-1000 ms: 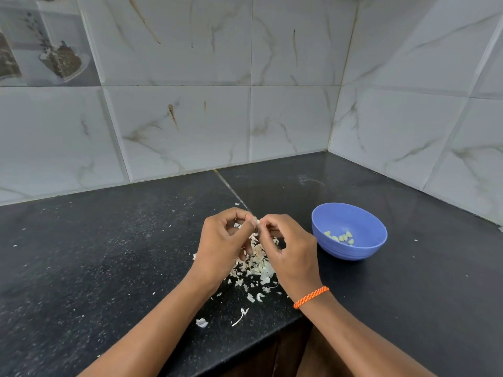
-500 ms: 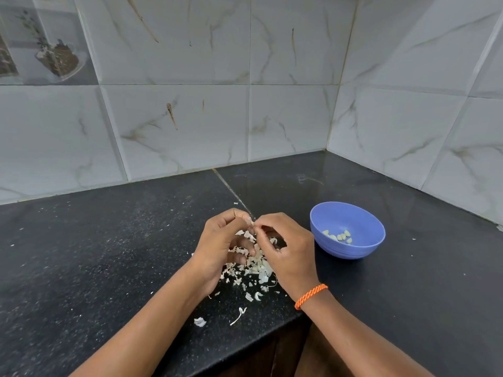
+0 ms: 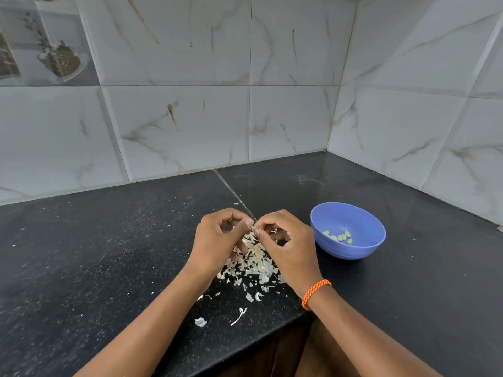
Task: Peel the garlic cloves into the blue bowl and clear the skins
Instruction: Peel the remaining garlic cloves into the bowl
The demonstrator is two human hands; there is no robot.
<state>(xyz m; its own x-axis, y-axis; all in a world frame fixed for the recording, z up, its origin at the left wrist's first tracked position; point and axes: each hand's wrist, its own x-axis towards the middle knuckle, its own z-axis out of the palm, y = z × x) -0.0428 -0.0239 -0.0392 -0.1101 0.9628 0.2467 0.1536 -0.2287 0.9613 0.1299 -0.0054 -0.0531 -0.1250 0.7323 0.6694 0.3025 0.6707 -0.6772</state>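
Head view: both hands pinch one small garlic piece over the skin pile

Head camera looks down on a black speckled countertop (image 3: 81,268) in a tiled corner. The left hand (image 3: 215,240) and the right hand (image 3: 288,248) meet fingertip to fingertip, each with thumb and forefinger pinched on the same small pale garlic clove (image 3: 253,228), which is mostly hidden by the fingers; how much skin it bears cannot be told. The other fingers of both hands are curled inward.

Directly under the pinch and toward the counter's front edge lies a loose heap of garlic skins (image 3: 253,263), with a few stray flakes and a curled strip scattered nearer the edge.

To the right of the pinch, near the right hand but apart from it, stands the blue bowl (image 3: 362,254). It is upright and holds a small cluster of peeled cloves (image 3: 339,237) on its floor; the rest of its inside is bare.

An orange braided band (image 3: 315,293) circles the right wrist
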